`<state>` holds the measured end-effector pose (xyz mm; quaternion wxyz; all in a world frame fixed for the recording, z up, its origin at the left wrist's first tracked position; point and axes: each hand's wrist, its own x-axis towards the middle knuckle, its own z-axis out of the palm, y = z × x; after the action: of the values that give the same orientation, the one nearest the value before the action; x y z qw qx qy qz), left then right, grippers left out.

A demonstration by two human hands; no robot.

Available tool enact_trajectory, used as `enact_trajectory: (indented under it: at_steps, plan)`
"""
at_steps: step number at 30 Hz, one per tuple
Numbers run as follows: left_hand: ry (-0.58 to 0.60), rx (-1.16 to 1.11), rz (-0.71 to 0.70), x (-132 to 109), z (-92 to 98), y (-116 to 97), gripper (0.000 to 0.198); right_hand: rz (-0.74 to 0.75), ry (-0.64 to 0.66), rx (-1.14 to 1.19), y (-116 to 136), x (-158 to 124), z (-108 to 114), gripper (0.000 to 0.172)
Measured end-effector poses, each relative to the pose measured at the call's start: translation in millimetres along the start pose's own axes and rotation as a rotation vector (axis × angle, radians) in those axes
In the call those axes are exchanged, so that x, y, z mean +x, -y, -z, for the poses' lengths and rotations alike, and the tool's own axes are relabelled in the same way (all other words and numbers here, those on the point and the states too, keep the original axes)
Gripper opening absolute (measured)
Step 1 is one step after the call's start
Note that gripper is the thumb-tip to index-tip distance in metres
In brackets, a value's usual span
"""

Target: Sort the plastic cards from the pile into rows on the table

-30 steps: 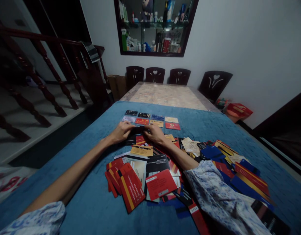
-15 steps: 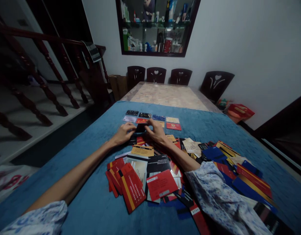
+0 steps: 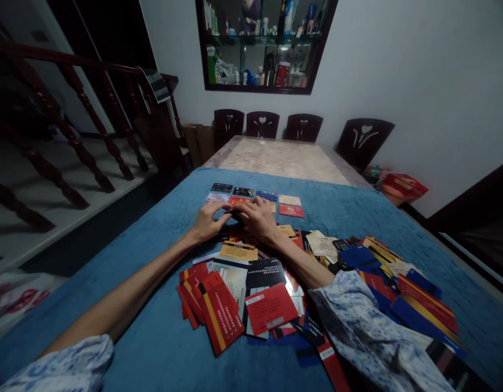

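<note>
Between my hands is a dark card, mostly covered by my fingers. My left hand pinches its left side with thumb and fingers, while the bent fingers of my right hand close over its right side. Just beyond them lie two rows of cards, among them a black card, a blue card, a cream card and a red card. Under my wrists and nearer to me spreads a loose heap of cards, with a yellow card and a large red card on top.
A blue cloth covers the near part of the table. More mixed cards, including a blue card, are heaped on the right beside my sleeve. Several dark chairs stand at the far end. On the left runs a wooden railing.
My fingers have drawn together over the dark card, which now shows less of its face. My right hand has turned more palm-down. The other cards lie as before.
</note>
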<state>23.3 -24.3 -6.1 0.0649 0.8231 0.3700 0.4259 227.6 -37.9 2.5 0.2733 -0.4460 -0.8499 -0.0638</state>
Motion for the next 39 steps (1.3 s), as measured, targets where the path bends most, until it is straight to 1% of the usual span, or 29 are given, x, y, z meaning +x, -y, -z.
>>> enact_trajectory:
  at_steps: [3,6,11,14,18,21,23,29,34,39]
  plan:
    - [-0.033,0.022,-0.001,-1.0,-1.2,-4.0,0.013,0.013,-0.012,0.037,-1.8,-0.1,-3.4,0.028]
    - [-0.044,0.057,-0.006,-2.7,1.0,-1.7,0.013,-0.015,-0.017,0.094,-5.1,-0.8,-5.9,0.032]
    - [-0.021,0.115,-0.036,-7.8,7.5,10.2,0.027,-0.039,-0.001,0.132,-9.1,-1.8,-8.6,0.035]
    - [0.005,0.159,-0.063,-11.1,9.2,17.1,0.033,-0.033,0.016,0.130,-9.0,-1.9,-8.2,0.035]
    - [0.024,0.204,-0.100,-14.7,9.9,25.9,0.033,-0.005,0.072,0.089,-7.0,-2.6,-5.3,0.034]
    - [0.046,0.209,-0.095,-16.7,10.9,31.4,0.031,-0.011,0.115,0.061,-5.7,-3.5,-3.4,0.039]
    - [0.058,0.207,-0.074,-17.4,11.7,33.9,0.031,-0.023,0.143,0.047,-5.3,-4.0,-2.6,0.042]
    - [0.069,0.169,-0.013,-17.0,11.4,38.8,0.030,-0.033,0.222,0.013,-4.4,-4.2,0.7,0.043]
    - [0.078,0.142,0.022,-17.1,9.3,41.8,0.035,-0.070,0.289,-0.022,-1.6,-1.5,2.5,0.050]
    - [0.133,0.183,0.053,-17.9,5.3,46.9,0.042,-0.107,0.377,-0.057,3.0,6.7,4.0,0.058]
